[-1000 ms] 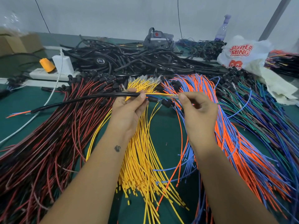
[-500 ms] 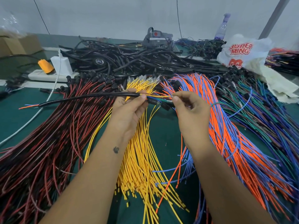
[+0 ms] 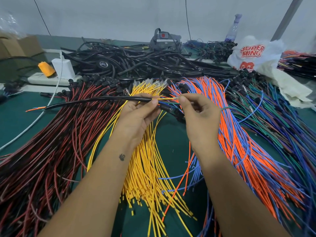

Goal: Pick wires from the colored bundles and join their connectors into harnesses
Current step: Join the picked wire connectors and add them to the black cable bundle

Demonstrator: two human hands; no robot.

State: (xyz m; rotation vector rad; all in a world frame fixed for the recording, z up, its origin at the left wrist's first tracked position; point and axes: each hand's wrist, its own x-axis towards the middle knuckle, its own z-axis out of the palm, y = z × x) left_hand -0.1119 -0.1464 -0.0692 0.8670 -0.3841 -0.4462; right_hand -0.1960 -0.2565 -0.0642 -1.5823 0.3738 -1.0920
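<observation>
My left hand (image 3: 136, 115) pinches the right end of a black sleeved harness (image 3: 95, 100) that runs off to the left, with orange and blue wire tips poking out at its far end. A thin yellow wire (image 3: 166, 99) comes out of the sleeve, and my right hand (image 3: 199, 113) pinches its tip between thumb and forefinger. Black connectors (image 3: 171, 110) hang just below the two hands. Under my arms lie a yellow bundle (image 3: 147, 168), a red-and-black bundle (image 3: 51, 142) on the left and an orange-and-blue bundle (image 3: 239, 142) on the right.
A green, purple and blue bundle (image 3: 282, 120) fills the far right. A heap of black cables (image 3: 136, 65) lies behind the bundles. A white power strip with a charger (image 3: 63, 69) and an orange spool (image 3: 45, 69) stand back left. A white plastic bag (image 3: 253, 53) sits back right.
The black sleeved harness has slid to the right through my left hand, so its left end lies closer in. My right hand has moved slightly left and closer to my left hand.
</observation>
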